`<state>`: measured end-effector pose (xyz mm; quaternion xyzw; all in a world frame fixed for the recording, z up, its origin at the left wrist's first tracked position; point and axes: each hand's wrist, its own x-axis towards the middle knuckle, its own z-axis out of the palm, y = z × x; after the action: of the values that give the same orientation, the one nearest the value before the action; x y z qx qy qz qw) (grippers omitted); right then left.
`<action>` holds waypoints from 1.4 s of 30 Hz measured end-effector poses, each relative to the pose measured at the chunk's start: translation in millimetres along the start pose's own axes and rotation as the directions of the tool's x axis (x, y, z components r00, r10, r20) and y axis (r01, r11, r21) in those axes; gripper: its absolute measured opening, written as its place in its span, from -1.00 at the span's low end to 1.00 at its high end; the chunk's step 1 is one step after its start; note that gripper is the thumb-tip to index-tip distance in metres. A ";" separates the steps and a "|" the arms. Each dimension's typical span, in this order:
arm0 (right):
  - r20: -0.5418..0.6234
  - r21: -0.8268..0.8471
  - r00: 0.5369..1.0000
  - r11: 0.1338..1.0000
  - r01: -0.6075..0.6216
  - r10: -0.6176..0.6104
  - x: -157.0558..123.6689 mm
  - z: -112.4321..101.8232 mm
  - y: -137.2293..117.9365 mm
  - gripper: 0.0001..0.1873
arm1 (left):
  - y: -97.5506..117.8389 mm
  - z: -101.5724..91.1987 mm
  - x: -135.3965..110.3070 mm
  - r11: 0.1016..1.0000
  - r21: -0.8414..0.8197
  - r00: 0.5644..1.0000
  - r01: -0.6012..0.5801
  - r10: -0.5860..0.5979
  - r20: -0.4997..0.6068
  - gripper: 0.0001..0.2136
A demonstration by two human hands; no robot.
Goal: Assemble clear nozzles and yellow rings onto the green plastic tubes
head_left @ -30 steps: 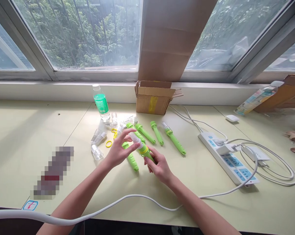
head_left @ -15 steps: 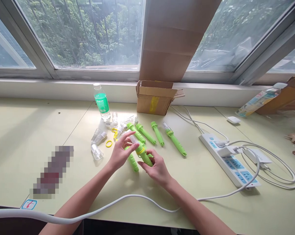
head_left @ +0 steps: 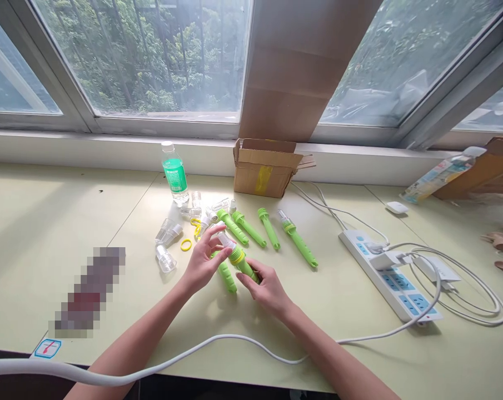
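My right hand (head_left: 265,286) is wrapped round a green plastic tube (head_left: 246,268) with a threaded top and a yellow ring, tilted up to the left. My left hand (head_left: 204,261) pinches the clear plastic piece (head_left: 225,239) at the tube's upper end; its fingers partly hide the piece. Beneath my hands lies another green tube (head_left: 227,276). Beyond them are several more green tubes (head_left: 245,229), one of which, a green tube (head_left: 298,242) at the right, bears a clear top. Several clear plastic parts (head_left: 165,259) and yellow rings (head_left: 186,244) lie to the left.
An open cardboard box (head_left: 265,172) and a green-labelled bottle (head_left: 175,176) stand by the window. On the right lies a power strip (head_left: 384,272) with plugs and cables. A white cable (head_left: 218,339) crosses in front of my forearms. A second bottle (head_left: 441,175) leans at the far right.
My hands keep their hold on the tube and its clear top, with only slight shifts of the fingers. The camera view has moved a little.
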<state>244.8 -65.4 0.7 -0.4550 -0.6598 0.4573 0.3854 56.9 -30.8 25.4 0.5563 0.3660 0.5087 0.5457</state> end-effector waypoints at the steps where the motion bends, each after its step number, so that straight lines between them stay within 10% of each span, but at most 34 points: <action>1: -0.013 0.025 1.000 1.000 -0.016 0.017 -0.3 1.1 1.6 -0.73 | 0.0 0.2 -0.2 1.000 0.002 1.000 0.000 0.000 -0.004 -0.51; 8: -0.073 0.082 0.997 0.997 -0.006 0.012 -0.7 2.0 3.4 -0.82 | 9.0 0.3 -2.3 0.992 0.109 0.997 -0.066 0.070 -0.035 -0.53; 13: -0.102 0.090 0.995 0.996 0.020 -0.011 -1.2 -0.9 0.5 -0.80 | 26.2 -17.7 -1.4 0.876 0.472 0.983 -0.097 0.160 -0.094 -0.71; 20: -0.135 0.122 0.991 0.992 0.018 -0.001 -0.9 -2.3 0.1 -0.78 | 39.7 -46.9 -16.9 0.122 0.979 0.957 0.160 0.225 -0.185 -0.63; 25: -0.132 0.138 0.991 0.990 0.014 0.004 -0.7 -2.2 -1.0 -0.78 | 37.1 -60.7 -39.1 -0.107 0.933 0.939 0.344 0.063 -0.339 -0.61; 29: -0.130 0.147 0.991 0.989 0.008 0.011 -0.8 -2.4 0.4 -0.76 | 33.6 -70.3 -57.5 -0.090 0.888 0.875 0.451 -0.152 -0.460 -0.65; 37: -0.115 0.142 0.993 0.990 -0.012 0.029 -0.6 -2.9 0.0 -0.73 | 33.3 -81.2 -68.8 0.053 0.901 0.897 0.430 -0.143 -0.419 -0.74; 42: -0.061 0.106 0.998 0.994 -0.020 0.027 -1.4 -0.5 2.2 -0.73 | 35.7 -81.5 -49.5 0.473 0.813 0.940 0.340 -0.180 -0.288 -0.64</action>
<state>246.2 -66.2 -1.3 -0.4559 -0.6169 0.4814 0.4241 -37.7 -64.2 42.9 0.6457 0.6911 0.2175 0.2411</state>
